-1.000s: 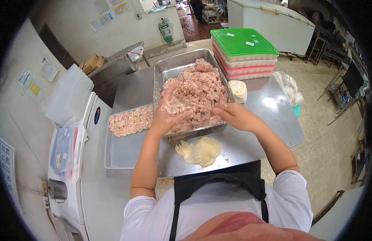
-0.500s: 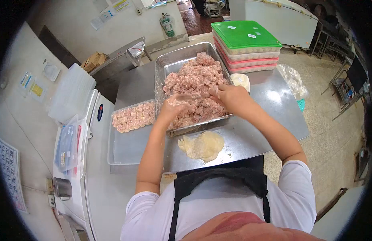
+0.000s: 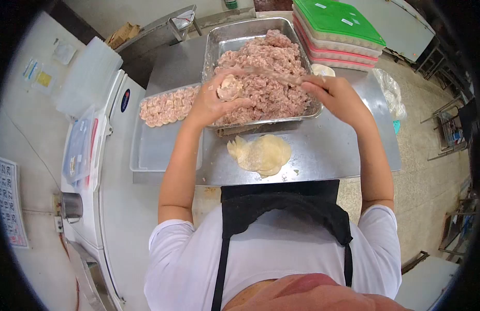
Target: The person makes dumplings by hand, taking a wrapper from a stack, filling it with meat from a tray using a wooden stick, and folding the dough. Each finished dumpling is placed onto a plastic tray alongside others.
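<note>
"Head camera: what do I have, big things first?"

"I see a shiny table (image 3: 328, 142). On it sits a big metal pan (image 3: 219, 46), with a heap of pink meat (image 3: 281, 57) inside."

"And beside the pan?"

"On one side, stacked boxes (image 3: 338, 52) with a green lid (image 3: 341, 20) on top. On the other, a clear tray (image 3: 165, 147) with rows of meat cups (image 3: 170, 106) at its far end. Flat dough rounds (image 3: 263, 154) lie near the pan's front."

"My hands?"

"My right hand (image 3: 335, 96) grips a long thin stick (image 3: 276, 75) over the meat. My left hand (image 3: 211, 101) curls around one meat-filled dough cup (image 3: 229, 88), above the pan."
</note>
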The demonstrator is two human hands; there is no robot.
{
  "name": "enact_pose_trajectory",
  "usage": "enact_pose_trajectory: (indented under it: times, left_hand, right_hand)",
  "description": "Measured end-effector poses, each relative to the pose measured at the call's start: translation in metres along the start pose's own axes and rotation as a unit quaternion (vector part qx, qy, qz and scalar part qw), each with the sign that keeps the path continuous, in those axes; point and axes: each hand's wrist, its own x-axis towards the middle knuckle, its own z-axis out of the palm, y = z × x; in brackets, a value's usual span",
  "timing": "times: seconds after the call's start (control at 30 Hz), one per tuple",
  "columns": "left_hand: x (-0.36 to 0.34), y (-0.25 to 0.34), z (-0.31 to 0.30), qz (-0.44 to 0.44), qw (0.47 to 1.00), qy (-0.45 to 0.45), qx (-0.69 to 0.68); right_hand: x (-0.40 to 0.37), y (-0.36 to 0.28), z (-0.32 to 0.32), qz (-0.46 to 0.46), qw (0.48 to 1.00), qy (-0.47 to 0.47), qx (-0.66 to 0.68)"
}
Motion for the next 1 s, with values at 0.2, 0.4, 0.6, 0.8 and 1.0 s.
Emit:
enact_pose_trajectory:
  times: [0.2, 0.4, 0.6, 0.8, 1.0]
  left_hand:
    - [-0.002, -0.041, 0.008, -0.001, 0.992, -0.122, -0.014]
    - [-0.007, -0.049, -0.007, -0.121, 0.982, -0.12, -0.079]
    - [-0.022, -0.061, -0.017, -0.115, 0.988, -0.031, -0.1]
    - [-0.043, -0.109, -0.033, -0.064, 0.993, 0.052, 0.084]
    - [-0.106, -0.159, -0.129, -0.314, 0.947, 0.061, -0.037]
  right_hand:
    - [0.017, 0.008, 0.038, -0.127, 0.987, -0.025, -0.09]
    - [0.033, -0.008, 0.069, -0.209, 0.938, 0.081, -0.263]
    - [0.046, -0.033, 0.062, -0.165, 0.965, 0.041, -0.201]
    - [0.07, 0.004, 0.099, -0.116, 0.983, -0.023, -0.141]
    - [0.062, 0.069, 0.113, -0.039, 0.994, 0.073, -0.065]
